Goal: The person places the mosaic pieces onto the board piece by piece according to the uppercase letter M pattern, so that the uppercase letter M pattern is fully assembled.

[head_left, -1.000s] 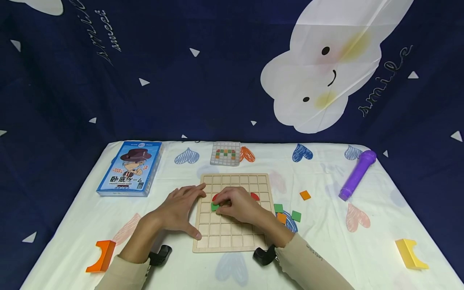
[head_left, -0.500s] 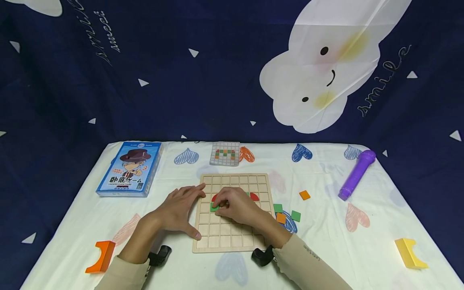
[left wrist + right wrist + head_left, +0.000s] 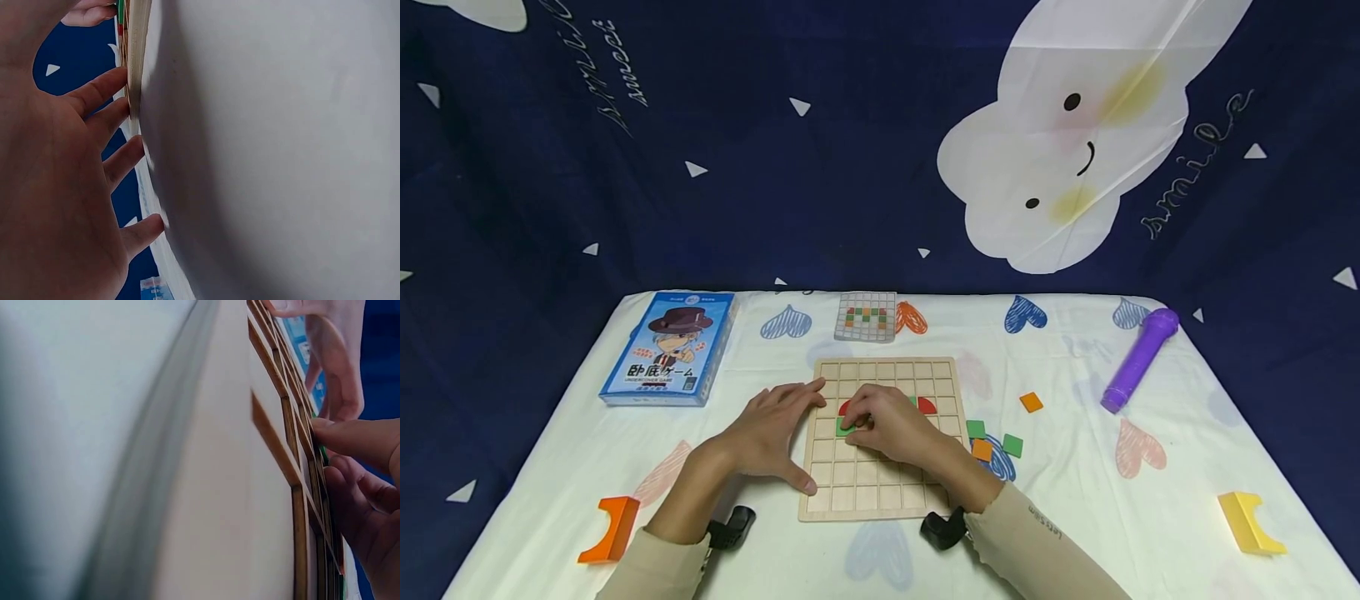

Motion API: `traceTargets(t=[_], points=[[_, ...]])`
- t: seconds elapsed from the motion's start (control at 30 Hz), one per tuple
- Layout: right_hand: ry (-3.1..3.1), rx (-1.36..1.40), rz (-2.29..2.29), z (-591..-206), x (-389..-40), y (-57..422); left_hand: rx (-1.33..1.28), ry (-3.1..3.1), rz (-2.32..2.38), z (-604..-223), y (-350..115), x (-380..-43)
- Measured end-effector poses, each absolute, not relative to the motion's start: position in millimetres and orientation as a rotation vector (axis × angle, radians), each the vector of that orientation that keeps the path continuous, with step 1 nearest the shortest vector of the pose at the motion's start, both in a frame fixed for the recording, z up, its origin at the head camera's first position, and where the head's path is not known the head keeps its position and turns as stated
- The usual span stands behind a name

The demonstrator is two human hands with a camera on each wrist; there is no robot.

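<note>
A wooden grid board (image 3: 865, 500) lies on the white cloth, its cells divided by thin raised strips. My left hand (image 3: 767, 433) is spread along the board's left edge, fingertips and thumb at the rim; the left wrist view shows those fingers (image 3: 115, 119) nearly straight. Over the upper left cells, my right hand (image 3: 891, 423) pinches a green square tile (image 3: 844, 427) with thumb and fingertips. Behind it shows part of a red quarter-round tile (image 3: 844, 408). Another red tile (image 3: 927, 406) sits farther right in the same row, with a sliver of green beside it. My right hand hides the cells between.
Right of the board lie loose green tiles (image 3: 1012, 447) and orange tiles (image 3: 1032, 402). A small pattern card (image 3: 865, 317) lies behind it. A blue game box (image 3: 670, 350), purple tube (image 3: 1140, 360), orange arch block (image 3: 612, 531) and yellow arch block (image 3: 1250, 523) stand around.
My right hand has shifted very slightly at the green tile, and a bit of green beside the right red tile has come into view. My left hand stays at the board's edge.
</note>
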State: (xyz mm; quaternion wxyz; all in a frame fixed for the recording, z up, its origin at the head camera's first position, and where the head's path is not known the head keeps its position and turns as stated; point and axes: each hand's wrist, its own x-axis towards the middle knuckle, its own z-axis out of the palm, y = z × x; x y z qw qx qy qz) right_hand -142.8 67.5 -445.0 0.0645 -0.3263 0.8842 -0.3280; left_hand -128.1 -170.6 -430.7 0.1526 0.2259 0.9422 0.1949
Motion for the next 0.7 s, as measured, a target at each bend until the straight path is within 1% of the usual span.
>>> traceTargets(t=[0.17, 0.37, 0.7], points=[[2.659, -0.983, -0.988, -443, -143, 68, 0.649, 2.701, 0.563, -431, -171, -128], [2.55, -0.958, -1.094, -433, -146, 75, 0.661, 2.691, 0.571, -431, -171, -129], [2.494, -0.972, -1.081, -406, -149, 111, 0.658, 2.691, 0.581, -431, -171, -129]])
